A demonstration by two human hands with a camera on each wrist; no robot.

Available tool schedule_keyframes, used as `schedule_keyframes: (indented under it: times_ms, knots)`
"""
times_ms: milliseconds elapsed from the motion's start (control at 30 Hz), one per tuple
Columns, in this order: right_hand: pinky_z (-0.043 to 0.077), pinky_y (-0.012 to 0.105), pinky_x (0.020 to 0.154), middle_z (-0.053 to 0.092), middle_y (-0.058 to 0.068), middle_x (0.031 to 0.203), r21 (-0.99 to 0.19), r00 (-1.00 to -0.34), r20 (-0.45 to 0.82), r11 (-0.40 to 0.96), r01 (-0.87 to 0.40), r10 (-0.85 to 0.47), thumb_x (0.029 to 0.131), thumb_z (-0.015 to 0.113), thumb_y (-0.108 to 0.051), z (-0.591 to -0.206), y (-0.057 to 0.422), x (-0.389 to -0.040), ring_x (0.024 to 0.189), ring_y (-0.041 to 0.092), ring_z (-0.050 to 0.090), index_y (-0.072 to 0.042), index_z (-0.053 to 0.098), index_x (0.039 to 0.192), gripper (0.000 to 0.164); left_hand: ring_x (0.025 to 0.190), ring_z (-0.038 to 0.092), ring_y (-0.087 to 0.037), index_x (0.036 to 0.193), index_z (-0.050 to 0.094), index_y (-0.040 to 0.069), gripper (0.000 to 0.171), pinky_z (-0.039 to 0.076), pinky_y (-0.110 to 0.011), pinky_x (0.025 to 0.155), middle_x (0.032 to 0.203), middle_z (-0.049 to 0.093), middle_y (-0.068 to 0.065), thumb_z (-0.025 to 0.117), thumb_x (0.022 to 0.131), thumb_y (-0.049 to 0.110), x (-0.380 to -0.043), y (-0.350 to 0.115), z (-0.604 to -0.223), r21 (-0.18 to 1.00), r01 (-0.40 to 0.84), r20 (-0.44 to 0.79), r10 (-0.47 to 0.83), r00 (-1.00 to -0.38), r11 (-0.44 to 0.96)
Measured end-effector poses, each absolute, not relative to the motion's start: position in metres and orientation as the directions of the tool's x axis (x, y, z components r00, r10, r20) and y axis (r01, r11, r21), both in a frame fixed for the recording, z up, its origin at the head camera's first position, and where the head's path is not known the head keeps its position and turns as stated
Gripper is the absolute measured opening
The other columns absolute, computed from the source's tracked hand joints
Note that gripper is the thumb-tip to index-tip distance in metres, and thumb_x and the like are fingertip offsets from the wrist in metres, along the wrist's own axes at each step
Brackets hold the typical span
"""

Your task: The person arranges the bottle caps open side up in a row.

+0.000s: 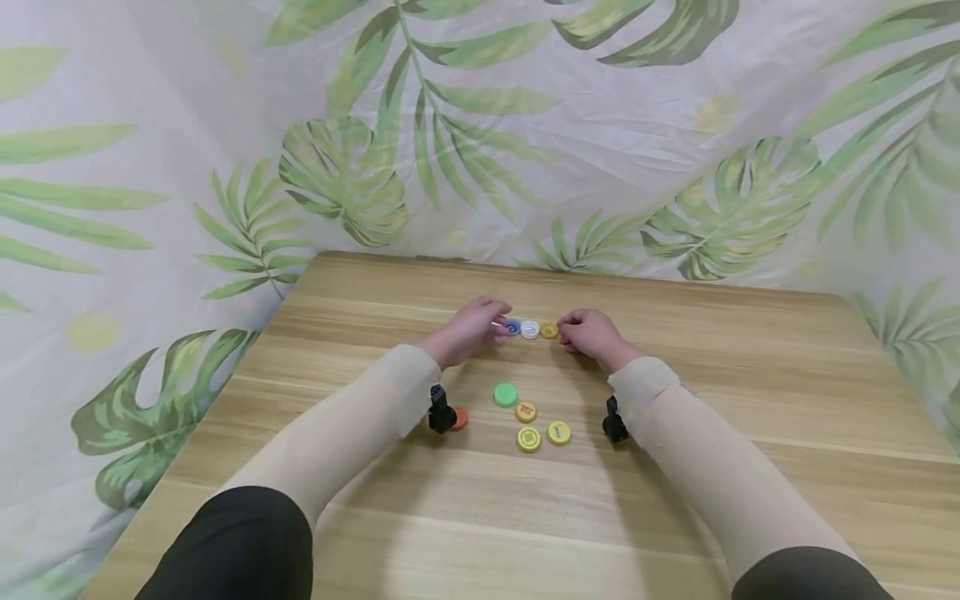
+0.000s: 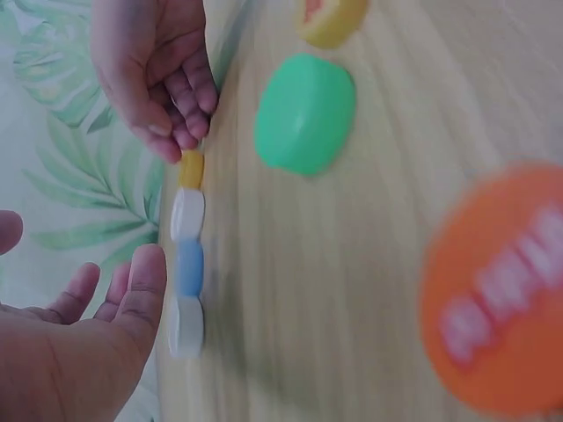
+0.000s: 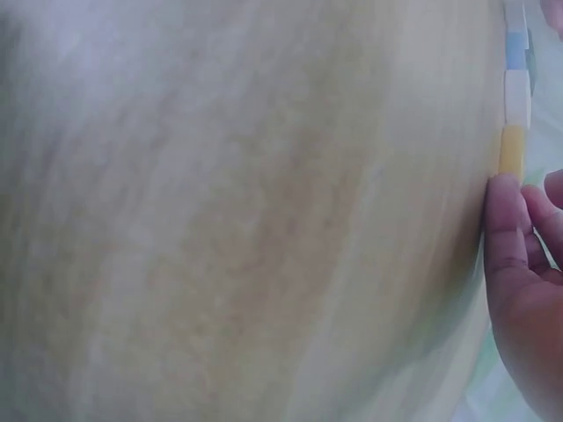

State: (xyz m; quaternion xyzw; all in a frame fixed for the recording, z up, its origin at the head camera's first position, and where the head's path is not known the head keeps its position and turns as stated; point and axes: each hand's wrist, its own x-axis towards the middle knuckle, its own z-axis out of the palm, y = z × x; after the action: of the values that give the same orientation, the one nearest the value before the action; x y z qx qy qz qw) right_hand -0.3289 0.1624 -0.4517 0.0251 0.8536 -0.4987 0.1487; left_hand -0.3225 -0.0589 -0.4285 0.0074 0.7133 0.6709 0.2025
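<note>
- A row of bottle caps (image 1: pixel 525 328) lies flat on the bench, nearer its far edge than its near one; the row's long axis runs left to right, parallel to the far edge.
- The left hand (image 1: pixel 467 330) sits at the row's left end with relaxed, loosely spread fingers (image 2: pixel 145 277) beside the end cap, gripping nothing.
- The right hand (image 1: pixel 592 335) sits at the right end, its loosely curled fingers (image 2: pixel 189 97) at the yellow cap (image 1: pixel 549 330).
- The left wrist view shows four caps in the row: white (image 2: pixel 186 326), blue (image 2: pixel 189 267), white, yellow; the head view hides the leftmost behind the hand.
- The right wrist view is blurred and shows only the row's edge.
- Nearer the middle lie a green cap (image 1: pixel 505 394), an orange cap (image 1: pixel 459 418) and three yellow caps (image 1: pixel 542 427).
- The wooden bench (image 1: pixel 750 400) stands against a leaf-print curtain (image 1: pixel 480 125).
</note>
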Motion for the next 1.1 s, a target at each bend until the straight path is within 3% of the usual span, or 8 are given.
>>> schedule_keyframes:
  times_ms: [267,500,667,767,933,1100]
  knots:
    - [0.057,0.026,0.084,0.064,0.017,0.114,-0.841,-0.949,-0.286,0.510,0.183,-0.130,0.105,0.051,-0.009,-0.450,0.163,-0.325,0.095,0.018,0.061,0.009,0.059,0.131,0.033,0.100,0.058,-0.025,0.136,0.045,-0.009,0.036,0.052,-0.041,0.102,0.118,0.051,-0.018,0.046,0.108,0.014,-0.311,-0.082,-0.432,0.944,-0.292,-0.324,0.261,-0.909,0.157]
    - [0.055,0.023,0.076,0.065,0.014,0.102,-0.840,-0.950,-0.267,0.522,0.148,-0.160,0.104,0.052,-0.006,-0.449,0.160,-0.318,0.087,0.016,0.061,0.008,0.062,0.125,0.027,0.096,0.057,-0.023,0.126,0.048,-0.004,0.026,0.054,-0.035,0.093,0.114,0.054,-0.016,0.047,0.108,0.015,-0.303,-0.091,-0.441,0.929,-0.324,-0.364,0.305,-0.880,0.177]
    - [0.058,0.026,0.078,0.067,0.014,0.102,-0.829,-0.923,-0.282,0.551,0.098,-0.260,0.102,0.057,-0.006,-0.446,0.149,-0.310,0.089,0.018,0.064,0.007,0.063,0.125,0.028,0.097,0.058,-0.023,0.122,0.050,-0.003,0.022,0.055,-0.035,0.092,0.111,0.056,-0.015,0.047,0.108,0.013,-0.294,-0.091,-0.440,0.917,-0.326,-0.389,0.342,-0.855,0.227]
    - [0.058,0.030,0.082,0.069,0.015,0.104,-0.798,-0.882,-0.289,0.603,0.006,-0.373,0.099,0.059,-0.006,-0.443,0.142,-0.305,0.092,0.021,0.065,0.008,0.064,0.124,0.029,0.098,0.059,-0.023,0.122,0.052,-0.003,0.023,0.055,-0.035,0.092,0.109,0.055,-0.013,0.047,0.108,0.014,-0.291,-0.090,-0.439,0.902,-0.330,-0.418,0.371,-0.829,0.279]
    - [0.055,0.031,0.083,0.071,0.009,0.101,-0.675,-0.801,-0.251,0.691,-0.258,-0.544,0.095,0.068,-0.014,-0.438,0.125,-0.296,0.090,0.019,0.064,0.004,0.069,0.117,0.028,0.098,0.059,-0.022,0.117,0.052,-0.001,0.018,0.056,-0.032,0.088,0.106,0.055,-0.011,0.048,0.107,0.013,-0.288,-0.088,-0.440,0.891,-0.312,-0.432,0.408,-0.804,0.329]
    - [0.051,0.028,0.074,0.068,0.001,0.089,-0.597,-0.757,-0.271,0.721,-0.353,-0.595,0.087,0.082,-0.025,-0.436,0.110,-0.287,0.078,0.014,0.058,-0.004,0.071,0.106,0.030,0.098,0.058,-0.022,0.116,0.053,-0.001,0.018,0.056,-0.032,0.088,0.105,0.055,-0.011,0.047,0.107,0.013,-0.288,-0.087,-0.441,0.895,-0.279,-0.415,0.417,-0.809,0.349]
